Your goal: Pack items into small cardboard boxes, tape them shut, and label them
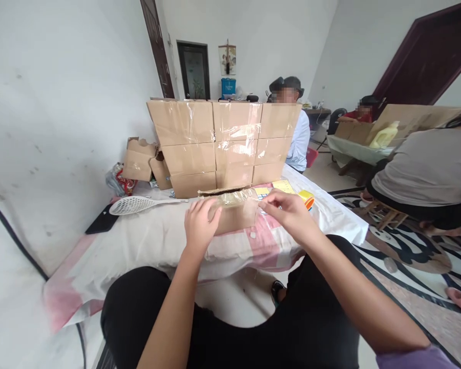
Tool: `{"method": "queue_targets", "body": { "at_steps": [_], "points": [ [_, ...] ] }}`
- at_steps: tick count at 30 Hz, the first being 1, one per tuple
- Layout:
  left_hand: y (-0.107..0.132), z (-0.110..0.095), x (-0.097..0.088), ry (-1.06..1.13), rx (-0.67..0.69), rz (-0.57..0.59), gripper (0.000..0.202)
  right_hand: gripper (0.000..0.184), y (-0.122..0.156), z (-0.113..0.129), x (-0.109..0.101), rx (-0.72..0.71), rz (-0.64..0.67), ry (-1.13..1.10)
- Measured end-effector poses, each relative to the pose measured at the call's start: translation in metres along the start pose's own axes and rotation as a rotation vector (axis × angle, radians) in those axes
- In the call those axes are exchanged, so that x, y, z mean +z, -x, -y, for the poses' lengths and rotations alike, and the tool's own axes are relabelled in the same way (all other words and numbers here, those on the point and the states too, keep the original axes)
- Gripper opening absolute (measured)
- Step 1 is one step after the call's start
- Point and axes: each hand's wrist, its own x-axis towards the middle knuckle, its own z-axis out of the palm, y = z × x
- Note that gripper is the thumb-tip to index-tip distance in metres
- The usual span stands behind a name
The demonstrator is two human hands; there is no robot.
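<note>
A small cardboard box [234, 218] with shiny clear tape [236, 197] across its top lies in front of me on the cloth-covered table. My left hand [202, 223] rests against its left end, fingers stretched out and thumb apart. At the box's right end my right hand [288, 211] is closed in a pinch, with what looks like the loose edge of the tape between thumb and fingertips. Just beyond the right hand lie an orange and yellow object [307, 199], its kind unclear, and a yellow sheet [283, 186].
A tall taped cardboard panel [234, 143] stands behind the box. On the left are a white slotted skimmer [132, 205], a black flat object [100, 219] and torn cardboard [139, 159]. One person [300, 136] sits behind the panel; others sit at the right by another table.
</note>
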Motion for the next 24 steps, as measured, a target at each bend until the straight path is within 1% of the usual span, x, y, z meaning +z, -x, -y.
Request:
{"method": "queue_targets", "body": {
  "at_steps": [2, 3, 5, 6, 8, 9, 10, 13, 15, 18, 20, 24],
  "points": [
    [-0.010, 0.004, 0.001, -0.183, 0.115, 0.035, 0.052, 0.020, -0.026, -0.010, 0.002, 0.129, 0.090, -0.066],
    [-0.013, 0.007, 0.004, -0.257, 0.143, 0.060, 0.060, 0.020, -0.038, -0.016, 0.004, 0.171, 0.132, -0.069],
    [-0.013, 0.012, 0.011, -0.331, 0.138, 0.094, 0.068, 0.019, -0.059, -0.024, 0.007, 0.202, 0.240, 0.031],
    [-0.011, 0.014, 0.015, -0.350, 0.126, 0.100, 0.067, 0.017, -0.067, -0.027, 0.009, 0.191, 0.290, 0.118],
    [-0.005, 0.018, 0.021, -0.370, 0.107, 0.104, 0.059, 0.012, -0.082, -0.031, 0.010, 0.136, 0.376, 0.275],
    [-0.002, 0.019, 0.023, -0.378, 0.104, 0.108, 0.054, 0.011, -0.089, -0.033, 0.012, 0.115, 0.407, 0.302],
    [0.000, 0.021, 0.024, -0.385, 0.104, 0.114, 0.051, 0.011, -0.095, -0.035, 0.014, 0.113, 0.430, 0.283],
    [0.005, 0.022, 0.024, -0.406, 0.106, 0.117, 0.048, 0.017, -0.112, -0.049, 0.027, 0.206, 0.430, 0.120],
    [0.005, 0.023, 0.024, -0.409, 0.105, 0.107, 0.048, 0.017, -0.121, -0.063, 0.042, 0.285, 0.396, 0.100],
    [0.003, 0.023, 0.024, -0.404, 0.103, 0.098, 0.045, 0.010, -0.128, -0.084, 0.063, 0.364, 0.395, 0.200],
    [0.003, 0.023, 0.024, -0.406, 0.106, 0.095, 0.044, 0.009, -0.130, -0.094, 0.072, 0.386, 0.400, 0.267],
    [0.004, 0.021, 0.025, -0.417, 0.112, 0.082, 0.045, 0.010, -0.132, -0.105, 0.077, 0.349, 0.374, 0.367]
  ]
}}
